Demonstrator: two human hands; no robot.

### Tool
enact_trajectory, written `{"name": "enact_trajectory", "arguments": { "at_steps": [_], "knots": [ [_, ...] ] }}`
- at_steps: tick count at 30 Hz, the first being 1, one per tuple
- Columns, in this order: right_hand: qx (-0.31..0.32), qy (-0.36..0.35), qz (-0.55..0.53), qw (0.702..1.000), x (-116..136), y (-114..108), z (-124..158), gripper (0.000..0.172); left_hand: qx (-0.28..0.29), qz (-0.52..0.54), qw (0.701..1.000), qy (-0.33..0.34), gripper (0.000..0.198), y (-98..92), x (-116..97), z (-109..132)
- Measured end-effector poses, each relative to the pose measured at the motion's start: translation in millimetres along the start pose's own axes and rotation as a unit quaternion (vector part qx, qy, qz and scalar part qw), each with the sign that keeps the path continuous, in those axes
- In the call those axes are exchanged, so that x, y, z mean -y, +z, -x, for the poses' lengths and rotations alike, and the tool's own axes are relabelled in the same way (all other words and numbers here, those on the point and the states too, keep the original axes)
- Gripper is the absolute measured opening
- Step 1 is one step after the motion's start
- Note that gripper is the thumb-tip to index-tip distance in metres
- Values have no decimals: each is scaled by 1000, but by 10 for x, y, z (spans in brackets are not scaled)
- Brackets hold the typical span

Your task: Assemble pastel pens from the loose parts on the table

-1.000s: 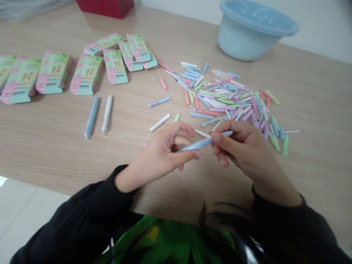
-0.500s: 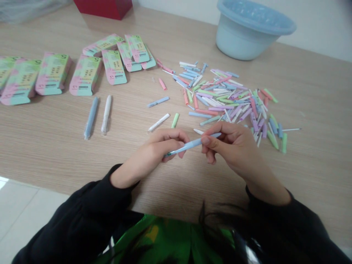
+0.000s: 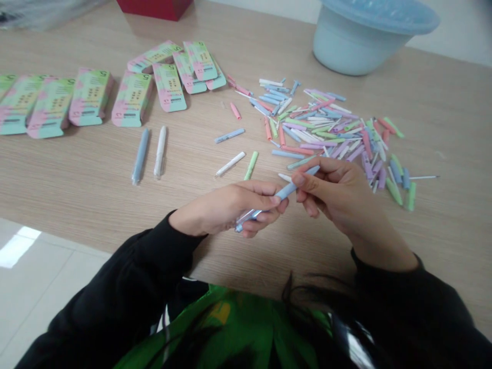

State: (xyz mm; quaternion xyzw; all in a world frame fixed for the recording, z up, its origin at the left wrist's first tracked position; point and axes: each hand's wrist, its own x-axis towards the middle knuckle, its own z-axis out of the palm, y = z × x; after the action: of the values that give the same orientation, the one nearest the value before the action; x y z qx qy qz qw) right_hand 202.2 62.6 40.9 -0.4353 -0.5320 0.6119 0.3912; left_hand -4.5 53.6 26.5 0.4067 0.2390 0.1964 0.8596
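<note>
A light blue pen is held slantwise between my two hands above the table. My left hand is closed around its lower part, where a clear piece shows. With thumb and fingers my right hand pinches the upper end. A white pointed piece shows beside the right fingertips; whether they touch it I cannot tell. Just beyond my hands lie a green pen part, a white pen part and a blue pen part. To the left, a blue pen and a white pen lie side by side.
A heap of coloured pen parts spreads across the table beyond my right hand. Several pastel cartons lie at the back left. Behind them is a red box. A light blue basin stands at the back right.
My left hand has slid further up along the blue pen and now wraps more of it. The pen is tilted more steeply. The whole view has shifted slightly.
</note>
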Motion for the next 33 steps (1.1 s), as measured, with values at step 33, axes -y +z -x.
{"name": "enact_trajectory", "arguments": {
  "at_steps": [33],
  "knots": [
    [31, -355, 395, 847, -308, 512, 159, 34, -229, 331, 891, 208, 44, 106, -56, -72]
  ]
}}
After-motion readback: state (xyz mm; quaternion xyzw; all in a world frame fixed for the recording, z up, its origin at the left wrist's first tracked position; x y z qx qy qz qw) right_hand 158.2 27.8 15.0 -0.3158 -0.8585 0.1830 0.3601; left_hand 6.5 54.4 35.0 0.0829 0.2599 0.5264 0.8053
